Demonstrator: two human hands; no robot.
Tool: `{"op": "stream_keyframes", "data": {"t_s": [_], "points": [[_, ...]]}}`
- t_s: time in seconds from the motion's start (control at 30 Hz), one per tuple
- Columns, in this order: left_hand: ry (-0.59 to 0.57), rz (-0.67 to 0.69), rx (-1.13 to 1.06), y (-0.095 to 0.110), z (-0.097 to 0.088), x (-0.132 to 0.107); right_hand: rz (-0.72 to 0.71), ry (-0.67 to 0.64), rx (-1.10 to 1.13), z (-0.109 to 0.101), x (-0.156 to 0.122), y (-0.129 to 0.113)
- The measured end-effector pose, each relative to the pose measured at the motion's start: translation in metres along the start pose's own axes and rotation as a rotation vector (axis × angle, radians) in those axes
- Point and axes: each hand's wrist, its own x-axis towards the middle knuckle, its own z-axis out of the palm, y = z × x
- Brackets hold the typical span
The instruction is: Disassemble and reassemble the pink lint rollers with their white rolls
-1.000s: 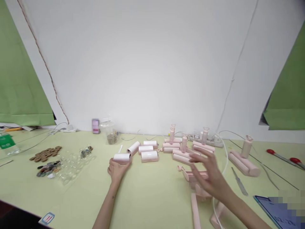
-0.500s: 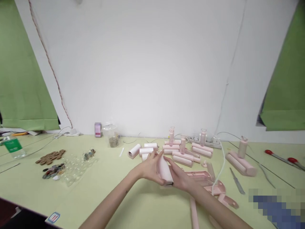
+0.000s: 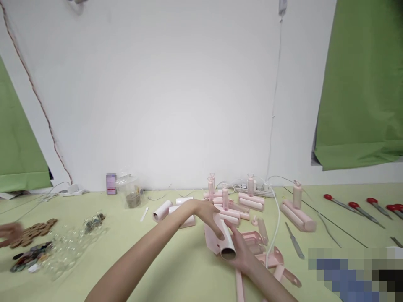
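A white lint-roller refill point(image 3: 228, 252), its hollow end toward me, is held between both hands above the front of the table. A pale pink sheet or flap point(image 3: 211, 241) stands out from its left side; whether it is joined to the roll I cannot tell. From above, my left hand point(image 3: 206, 216) wraps over the roll and flap. My right hand point(image 3: 239, 249) cups the roll from the right, its fingers partly hidden. Several white refills point(image 3: 163, 210) lie behind my left wrist. Pink lint-roller parts point(image 3: 252, 239) lie beside my right hand.
Finished-looking pink lint rollers point(image 3: 297, 216) stand at the back and right, near a power strip point(image 3: 264, 191) and white cable point(image 3: 277, 214). A grey blade point(image 3: 295, 241) and red-handled tools point(image 3: 362, 212) lie right. At left are brown discs point(image 3: 40, 230) and another person's hand point(image 3: 11, 233).
The view has swung right. The refill has turned so its round open end shows, and the pink flap now stands apart from it. Another person's hand has appeared at the left edge.
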Motion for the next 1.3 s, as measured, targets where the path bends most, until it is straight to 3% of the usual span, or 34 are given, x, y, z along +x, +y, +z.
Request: {"op": "stream_keyframes", "data": {"t_s": [0.1,0.17,0.23,0.33,0.37,0.43,0.5,0.57,0.63,0.73,0.83,1.0,1.13,1.3], "points": [[0.157,-0.009,-0.127,-0.022,0.002,-0.022,0.175,0.048,0.375,0.001,0.008,0.003],[0.334,-0.038,-0.262,-0.043,0.019,-0.041,0.292,0.045,0.681,0.0,0.009,0.004],[0.562,-0.093,-0.432,-0.064,0.051,-0.055,0.344,0.001,0.877,-0.001,0.008,0.003],[1.006,-0.353,-0.494,-0.083,0.119,-0.062,0.369,-0.055,0.958,-0.002,0.006,-0.001],[1.062,-0.449,-0.484,-0.085,0.141,-0.061,0.377,-0.069,0.963,-0.002,0.005,-0.003],[1.04,-0.622,-0.497,-0.084,0.177,-0.057,0.38,-0.102,0.953,0.001,0.001,-0.009],[1.013,-0.678,-0.495,-0.077,0.195,-0.056,0.341,-0.122,0.898,0.006,-0.004,-0.016],[1.078,-0.628,-0.475,-0.066,0.196,-0.057,0.27,-0.116,0.779,0.012,-0.009,-0.022],[1.127,-0.462,-0.531,-0.054,0.183,-0.058,0.182,-0.077,0.621,0.02,-0.013,-0.026],[0.963,-0.114,-0.92,-0.033,0.156,-0.052,0.093,-0.023,0.426,0.032,-0.017,-0.029],[0.818,0.061,-1.382,-0.017,0.142,-0.036,0.097,0.01,0.314,0.04,-0.017,-0.027],[0.853,0.065,-1.537,-0.01,0.148,-0.021,0.086,0.093,0.208,0.045,-0.011,-0.015],[0.879,0.084,-1.605,-0.018,0.156,-0.025,0.23,0.081,0.17,0.041,-0.012,-0.006],[0.821,0.089,-1.418,-0.029,0.161,-0.033,0.397,0.06,0.161,0.037,-0.018,0.0]]}}
